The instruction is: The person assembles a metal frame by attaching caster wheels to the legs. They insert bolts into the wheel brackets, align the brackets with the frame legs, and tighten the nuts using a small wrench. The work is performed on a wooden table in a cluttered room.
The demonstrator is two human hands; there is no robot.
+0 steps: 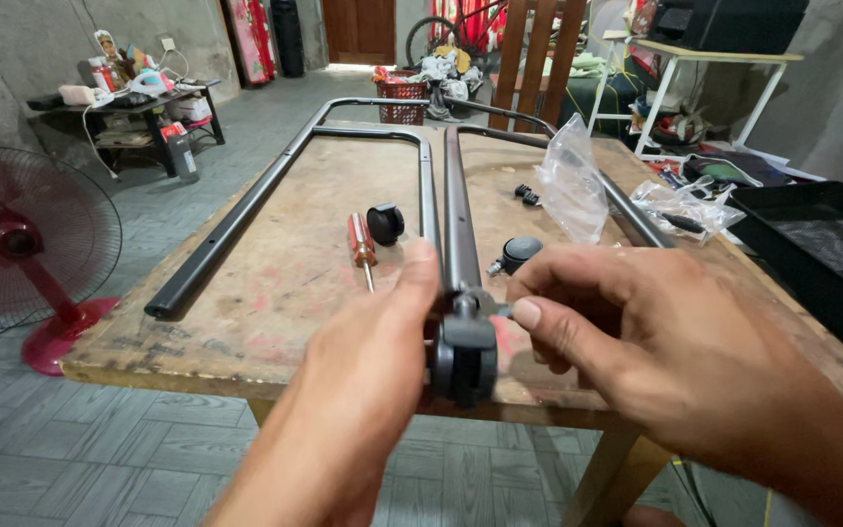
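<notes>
At the near edge of a worn wooden counter [275,293], my left hand [363,390] closes its grip on a dark grey caster wheel [462,356] sitting at the near end of a grey metal tube [458,210], thumb pressed up against the tube just above the wheel. My right hand [656,342] comes in from the right, thumb and forefinger pinched on a small metal fitting [500,310] at the top of the wheel, where it meets the tube. The tube runs away from me down the middle of the counter, just beside a bent grey frame [285,171] that reaches the far edge. A red-handled screwdriver [361,244] lies to the left of the tubes, with a loose black caster [385,223] just beside it; another caster [517,254] rests to the right, near a crumpled clear plastic bag [573,181]. A black tray [812,249] sits at the far right. A red floor fan [21,244] stands on the tiled floor to the left.
</notes>
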